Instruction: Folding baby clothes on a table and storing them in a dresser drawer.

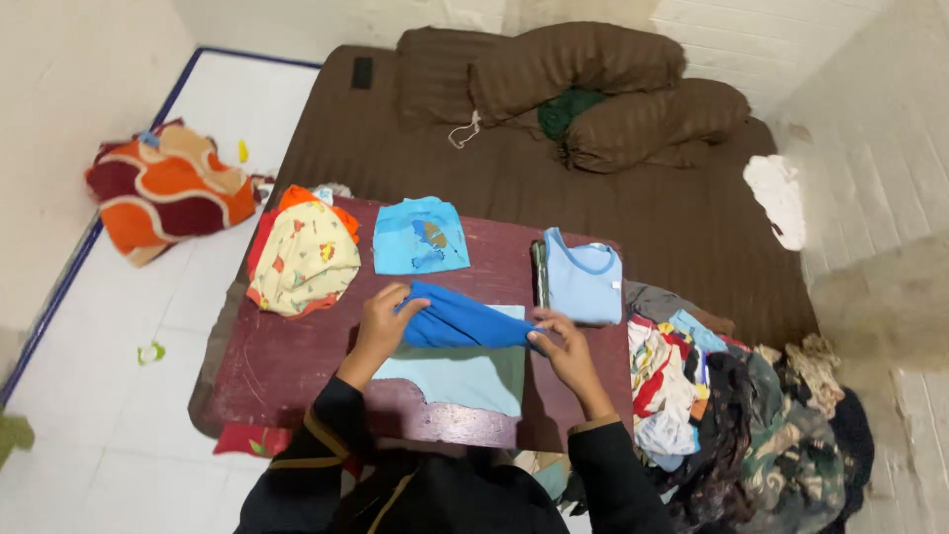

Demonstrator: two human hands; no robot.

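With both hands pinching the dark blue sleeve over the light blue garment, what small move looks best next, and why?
Probably lay the dark blue sleeve flat across the light blue garment and press it down. The left hand and right hand hold its two ends lifted above the body, which lies spread on the red table.

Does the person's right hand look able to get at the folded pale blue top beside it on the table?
Probably yes: the right hand, pinching the dark blue cloth, sits just below the folded pale blue top, with nothing between them, though it would need to let go first.
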